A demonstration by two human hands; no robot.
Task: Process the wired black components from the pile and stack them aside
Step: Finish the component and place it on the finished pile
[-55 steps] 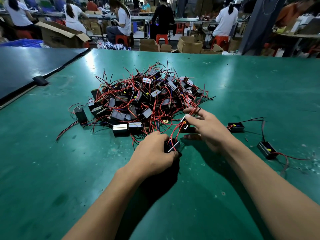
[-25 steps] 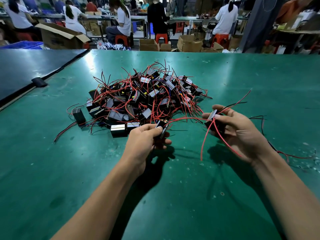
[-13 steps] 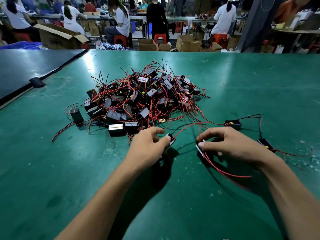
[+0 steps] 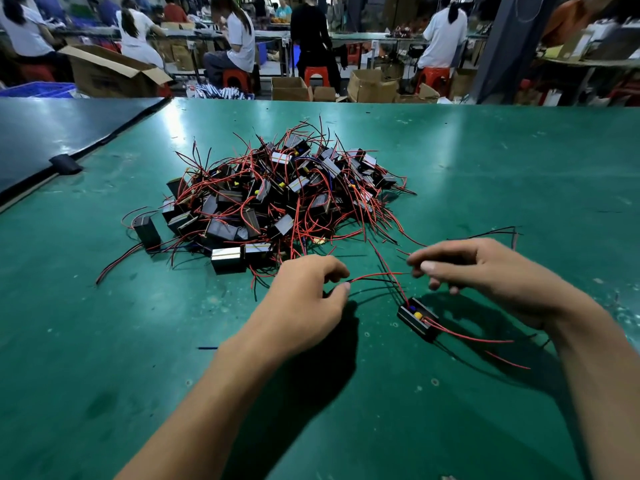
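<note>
One black component [image 4: 417,318] lies on the green table [image 4: 104,341] betw our hands, its red wires trailing right. Our left hand [image 4: 304,306] and right hand [image 4: 485,271] each pinch a red/black wire [image 4: 374,277] strung betw them. Pile [image 4: 277,195] sits just beyond, w/ leads splayed out.

One tangled pile of small black box components with red and black wires [image 4: 277,199] sits on one green mat-covered table [image 4: 485,168], too many to count. One such black component [image 4: 418,318] lies apart. Two bare hands.
</note>
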